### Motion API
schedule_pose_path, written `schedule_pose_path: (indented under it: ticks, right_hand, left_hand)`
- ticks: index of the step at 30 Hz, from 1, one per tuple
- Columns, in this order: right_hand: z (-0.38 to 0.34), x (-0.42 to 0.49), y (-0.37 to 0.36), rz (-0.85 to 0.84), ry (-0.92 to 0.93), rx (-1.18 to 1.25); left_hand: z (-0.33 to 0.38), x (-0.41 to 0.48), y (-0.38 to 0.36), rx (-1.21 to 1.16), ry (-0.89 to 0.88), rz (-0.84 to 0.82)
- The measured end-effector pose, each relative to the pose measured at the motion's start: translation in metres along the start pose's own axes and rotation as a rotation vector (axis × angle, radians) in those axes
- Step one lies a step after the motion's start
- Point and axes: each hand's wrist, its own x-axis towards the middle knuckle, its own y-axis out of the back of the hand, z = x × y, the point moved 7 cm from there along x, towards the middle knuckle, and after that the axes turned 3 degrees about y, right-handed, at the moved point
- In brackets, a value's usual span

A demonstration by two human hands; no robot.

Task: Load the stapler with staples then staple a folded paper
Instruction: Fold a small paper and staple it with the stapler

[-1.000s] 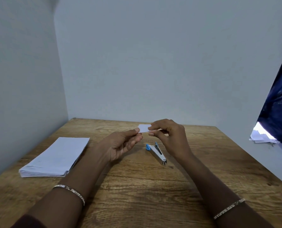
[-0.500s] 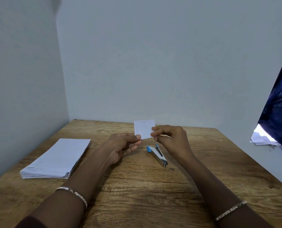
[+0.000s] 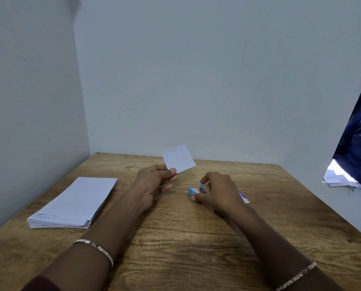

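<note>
My left hand (image 3: 154,181) pinches the lower left corner of a small folded white paper (image 3: 178,158) and holds it upright above the wooden table (image 3: 196,238). My right hand (image 3: 217,193) is down on the table with its fingers closed around a small blue and silver stapler (image 3: 194,190). Only the stapler's blue front end shows; the rest is hidden under the hand. A small blue and white staple box (image 3: 243,197) peeks out just right of that hand.
A thick stack of white paper (image 3: 74,203) lies on the left side of the table near the wall. Grey walls close the left and back edges. A dark blue cloth (image 3: 356,143) and loose papers (image 3: 337,178) are beyond the right edge.
My right hand let go of the folded paper and dropped onto the stapler. My left hand now holds the paper alone, raised and tilted upright.
</note>
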Motion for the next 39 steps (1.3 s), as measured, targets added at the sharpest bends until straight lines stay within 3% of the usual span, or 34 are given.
schedule_pose_path:
  ticks: [5,10,14,26,39]
  right_hand:
    - [-0.003,-0.003,0.010,0.063,-0.005,0.127]
    - [-0.011,-0.008,0.007,-0.043,-0.008,0.867]
    - [-0.018,-0.009,-0.002,-0.103,0.018,1.040]
    - [-0.013,-0.005,-0.007,-0.112,-0.012,1.148]
    - [-0.008,0.001,-0.007,-0.103,0.015,1.220]
  left_hand:
    - [0.001,0.000,-0.004,-0.081,-0.050,-0.057]
    - [-0.001,0.002,-0.008,-0.131,-0.064,-0.105]
    - [-0.005,0.001,-0.012,-0.122,-0.004,-0.129]
    - [0.003,-0.003,-0.014,-0.207,-0.087,-0.126]
    - [0.018,-0.016,-0.018,0.112,-0.289,-0.092]
